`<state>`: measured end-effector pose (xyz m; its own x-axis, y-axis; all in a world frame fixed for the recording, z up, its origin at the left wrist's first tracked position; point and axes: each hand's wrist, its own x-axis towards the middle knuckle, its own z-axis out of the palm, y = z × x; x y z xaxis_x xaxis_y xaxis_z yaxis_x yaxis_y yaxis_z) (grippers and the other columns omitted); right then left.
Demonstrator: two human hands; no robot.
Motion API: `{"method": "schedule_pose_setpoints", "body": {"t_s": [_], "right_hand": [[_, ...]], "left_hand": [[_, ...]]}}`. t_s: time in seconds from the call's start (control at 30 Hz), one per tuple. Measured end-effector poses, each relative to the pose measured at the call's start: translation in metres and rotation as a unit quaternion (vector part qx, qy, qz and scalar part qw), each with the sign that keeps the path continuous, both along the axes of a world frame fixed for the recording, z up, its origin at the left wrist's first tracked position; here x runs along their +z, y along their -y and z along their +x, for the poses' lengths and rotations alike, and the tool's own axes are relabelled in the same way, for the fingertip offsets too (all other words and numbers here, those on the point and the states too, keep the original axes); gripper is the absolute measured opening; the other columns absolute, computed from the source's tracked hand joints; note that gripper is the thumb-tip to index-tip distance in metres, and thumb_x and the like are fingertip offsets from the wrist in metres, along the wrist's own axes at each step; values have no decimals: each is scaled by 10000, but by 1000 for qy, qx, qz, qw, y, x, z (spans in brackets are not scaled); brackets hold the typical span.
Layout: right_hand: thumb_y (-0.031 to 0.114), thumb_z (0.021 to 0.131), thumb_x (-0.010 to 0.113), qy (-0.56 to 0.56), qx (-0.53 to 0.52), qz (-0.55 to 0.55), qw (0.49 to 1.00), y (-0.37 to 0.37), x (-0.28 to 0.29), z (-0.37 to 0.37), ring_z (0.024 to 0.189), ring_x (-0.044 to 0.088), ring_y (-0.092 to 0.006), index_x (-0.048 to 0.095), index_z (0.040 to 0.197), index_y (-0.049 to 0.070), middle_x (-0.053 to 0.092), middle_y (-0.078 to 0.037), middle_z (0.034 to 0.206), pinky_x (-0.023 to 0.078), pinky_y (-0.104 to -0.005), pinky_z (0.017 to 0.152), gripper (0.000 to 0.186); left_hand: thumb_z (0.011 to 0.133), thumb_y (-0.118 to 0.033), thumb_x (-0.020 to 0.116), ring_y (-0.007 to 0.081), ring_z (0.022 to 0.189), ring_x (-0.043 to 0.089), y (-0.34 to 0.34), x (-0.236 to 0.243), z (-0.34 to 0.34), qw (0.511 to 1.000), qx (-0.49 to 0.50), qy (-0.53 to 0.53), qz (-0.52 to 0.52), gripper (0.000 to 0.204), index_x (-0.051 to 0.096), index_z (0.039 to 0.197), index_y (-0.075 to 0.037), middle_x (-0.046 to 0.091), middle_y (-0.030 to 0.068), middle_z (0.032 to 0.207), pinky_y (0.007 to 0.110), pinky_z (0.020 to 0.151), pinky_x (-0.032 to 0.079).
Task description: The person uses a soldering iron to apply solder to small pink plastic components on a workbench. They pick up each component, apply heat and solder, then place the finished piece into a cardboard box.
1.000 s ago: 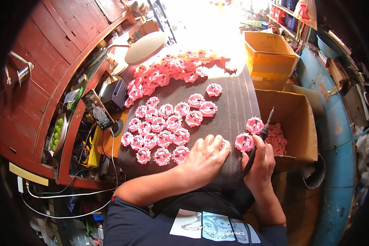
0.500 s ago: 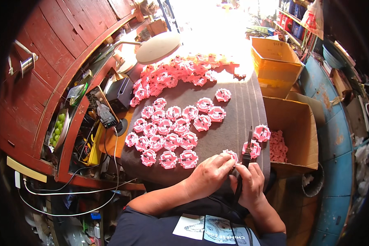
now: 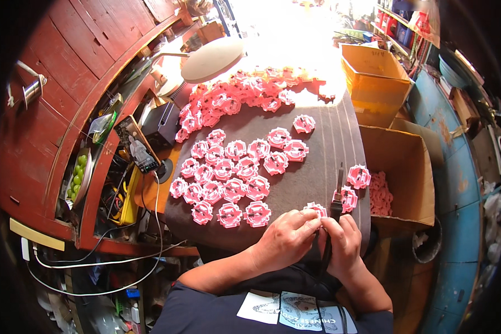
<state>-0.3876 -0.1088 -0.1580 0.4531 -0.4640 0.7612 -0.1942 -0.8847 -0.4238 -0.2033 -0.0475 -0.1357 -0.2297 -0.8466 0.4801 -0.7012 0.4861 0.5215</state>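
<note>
My left hand point(image 3: 288, 236) pinches a pink-and-white molded piece point(image 3: 316, 208) near the front right of the dark padded work surface point(image 3: 295, 178). My right hand point(image 3: 341, 239) grips a black pen-like tool with a thin metal tip point(image 3: 335, 203), which points forward, and its fingertips meet those of my left hand at the piece. Two more pink pieces point(image 3: 359, 176) lie beside the tool at the right edge. To the left, several similar pieces point(image 3: 224, 168) with dark centers are spread out, with a heap point(image 3: 234, 94) of them at the back.
At right stand an open cardboard box point(image 3: 406, 189) holding pink pieces and a yellow box point(image 3: 376, 89). At left are red cabinetry point(image 3: 44, 139), a dish of green fruit point(image 3: 79, 178), a phone point(image 3: 136, 145) with a cable, a black box point(image 3: 158, 125) and a pale lamp point(image 3: 211, 60).
My left hand has lifted a piece from the surface toward my right hand, and the fingers of both have come together. The tool in my right hand has swung more upright and moved left.
</note>
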Motion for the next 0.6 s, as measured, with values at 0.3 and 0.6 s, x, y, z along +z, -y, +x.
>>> {"method": "schedule_pose_setpoints", "body": {"t_s": [0.3,0.6], "right_hand": [[-69,752,727,26,6,45,999,2,4,3,694,553,-354,626,1294,30,600,-154,858,452,-462,624,561],[-124,767,711,40,21,75,996,0,6,1,689,560,-346,612,1271,5,649,-167,916,454,-449,622,530]], "left_hand": [[861,8,781,376,1140,722,4,-1,-4,1000,5,-30,4,336,718,1190,-22,684,184,1291,438,928,606],[883,-12,768,343,1035,731,6,-3,-2,998,-5,-67,5,261,722,1138,-44,693,143,1186,432,861,602]]}}
